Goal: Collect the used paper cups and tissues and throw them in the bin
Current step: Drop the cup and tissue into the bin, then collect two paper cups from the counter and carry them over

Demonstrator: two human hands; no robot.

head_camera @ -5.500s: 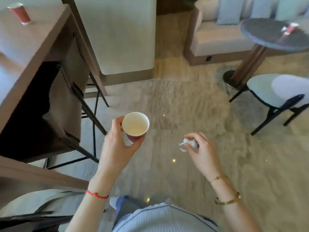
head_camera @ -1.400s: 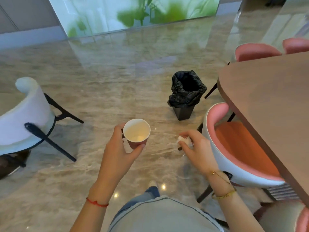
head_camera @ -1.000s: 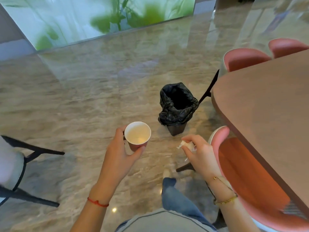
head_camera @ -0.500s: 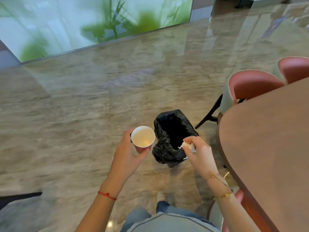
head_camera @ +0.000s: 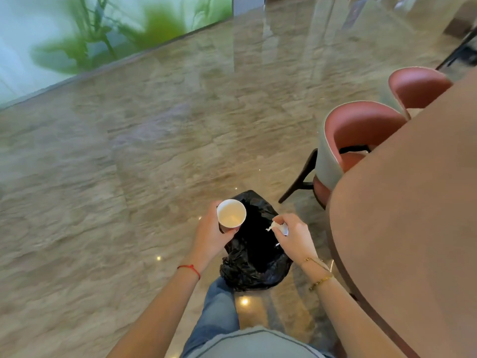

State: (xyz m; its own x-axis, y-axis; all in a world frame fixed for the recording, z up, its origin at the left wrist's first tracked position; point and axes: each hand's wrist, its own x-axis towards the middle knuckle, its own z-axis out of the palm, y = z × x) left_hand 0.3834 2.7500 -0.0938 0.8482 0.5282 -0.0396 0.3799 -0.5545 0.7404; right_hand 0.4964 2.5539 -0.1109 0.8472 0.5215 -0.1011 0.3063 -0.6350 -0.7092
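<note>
- Left hand (head_camera: 210, 235): wrapped around the side wall of a paper cup (head_camera: 231, 213), thumb on the near side. Cup upright, mouth facing up, interior pale; whether any liquid is left in it cannot be told.
- Right hand (head_camera: 293, 236): fingertips pinched on a crumpled white tissue (head_camera: 277, 225); a small tail of it pokes out toward 9 o'clock.
- Bin (head_camera: 255, 264): small floor bin lined with a black bag, standing on the marble floor (head_camera: 129, 177) directly in front of the person's leg (head_camera: 219, 303). Mouth is open and dark; contents cannot be made out.
- Positions: cup sits over the bin's rim at about 10 o'clock of the opening; tissue sits over the opening's 2 o'clock side. Both appear above the mouth, neither released yet.
- Surroundings: wooden table (head_camera: 413, 228) edge just beside the bin at 3 o'clock; pink chair (head_camera: 358, 140) tucked under it at 1 o'clock.
- Judged stage: at the drop point for this load; release is the next call.
- Risk 1: cup is near the rim rather than centred, so on release it could clip the bag edge and roll onto the floor.
- Risk 2: loose, slumped bag folds may narrow the mouth and catch the light tissue on the lip.
- Risk 3: any dregs would spill if the cup tips early.
</note>
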